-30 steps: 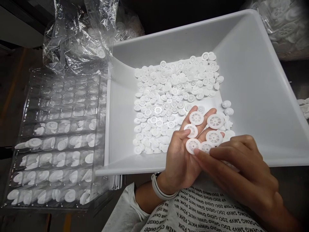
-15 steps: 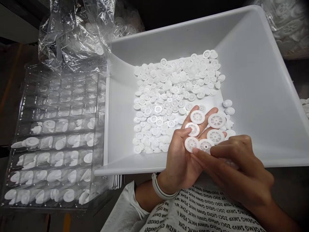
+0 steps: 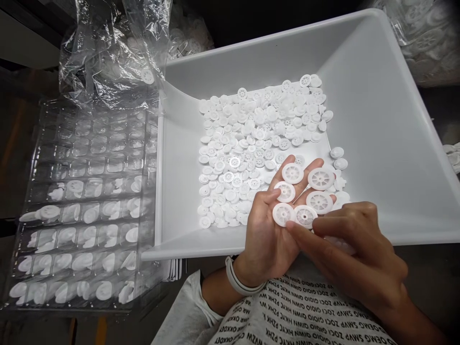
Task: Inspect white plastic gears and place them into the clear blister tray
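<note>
My left hand [image 3: 268, 235] is palm up over the front of a white bin [image 3: 362, 143], holding several spoked white plastic wheels [image 3: 320, 202] spread on its palm and fingers. Its thumb presses the rim of one of them. My right hand [image 3: 354, 249] comes in from the right, thumb and index finger on either side of a wheel with a small dark centre hole [image 3: 305, 216]. The thumb tip also lies close to the neighbouring wheel [image 3: 283, 214]. The other right fingers are curled, and what lies beneath them is partly hidden.
Many loose white wheels [image 3: 251, 129] cover the bin floor. Left of the bin, a clear compartment tray [image 3: 140, 239] has white pieces in its nearer rows. Clear plastic bags of white parts stand behind the tray [image 3: 111, 72] and at the far right [image 3: 427, 48].
The whole view has shifted slightly. Both hands keep nearly the same pose, with the same wheels on my left palm.
</note>
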The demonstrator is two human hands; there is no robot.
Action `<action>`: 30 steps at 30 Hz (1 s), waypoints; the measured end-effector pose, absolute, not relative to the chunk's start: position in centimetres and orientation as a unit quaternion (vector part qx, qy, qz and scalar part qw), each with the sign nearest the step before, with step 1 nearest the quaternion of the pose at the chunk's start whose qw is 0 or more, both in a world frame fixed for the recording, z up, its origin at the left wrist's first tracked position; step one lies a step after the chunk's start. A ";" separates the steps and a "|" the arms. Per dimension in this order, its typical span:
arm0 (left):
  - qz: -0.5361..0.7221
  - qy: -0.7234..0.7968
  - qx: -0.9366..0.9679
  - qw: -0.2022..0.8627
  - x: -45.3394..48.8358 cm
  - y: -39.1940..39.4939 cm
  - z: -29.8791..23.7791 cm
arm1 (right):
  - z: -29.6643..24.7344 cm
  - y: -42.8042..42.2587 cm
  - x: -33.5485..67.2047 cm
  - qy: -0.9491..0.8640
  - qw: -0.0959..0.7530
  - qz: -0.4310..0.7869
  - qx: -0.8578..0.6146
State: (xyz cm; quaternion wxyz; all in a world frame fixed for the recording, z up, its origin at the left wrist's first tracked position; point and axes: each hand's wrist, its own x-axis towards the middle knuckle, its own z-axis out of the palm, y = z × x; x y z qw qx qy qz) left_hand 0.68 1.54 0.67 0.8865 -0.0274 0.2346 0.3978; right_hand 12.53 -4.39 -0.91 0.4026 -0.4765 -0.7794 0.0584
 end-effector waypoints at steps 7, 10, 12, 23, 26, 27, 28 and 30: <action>0.399 0.238 -0.029 0.885 0.7 1.5 0.6 | -0.8 -4.2 12.5 -0.787 0.403 0.055 -0.464; 0.389 0.260 -0.032 0.883 0.7 1.5 0.6 | -0.9 -4.2 12.5 -0.786 0.400 0.057 -0.468; 0.386 0.265 -0.031 0.883 0.6 1.5 0.5 | -0.9 -4.2 12.5 -0.785 0.400 0.056 -0.469; 0.398 0.239 -0.034 0.885 0.7 1.4 0.7 | -0.5 -4.3 12.3 -0.767 0.374 0.065 -0.518; 0.393 0.242 -0.038 0.886 0.8 1.5 0.7 | 0.1 -4.3 11.6 -0.756 0.367 0.067 -0.538; 0.391 0.241 -0.039 0.887 0.8 1.5 0.7 | 0.3 -4.3 11.4 -0.749 0.378 0.073 -0.540; 0.391 0.240 -0.041 0.888 0.7 1.5 0.6 | 0.5 -4.3 11.4 -0.733 0.398 0.093 -0.544; 0.389 0.236 -0.040 0.890 0.7 1.5 0.6 | 0.7 -4.1 11.9 -0.667 0.458 0.167 -0.564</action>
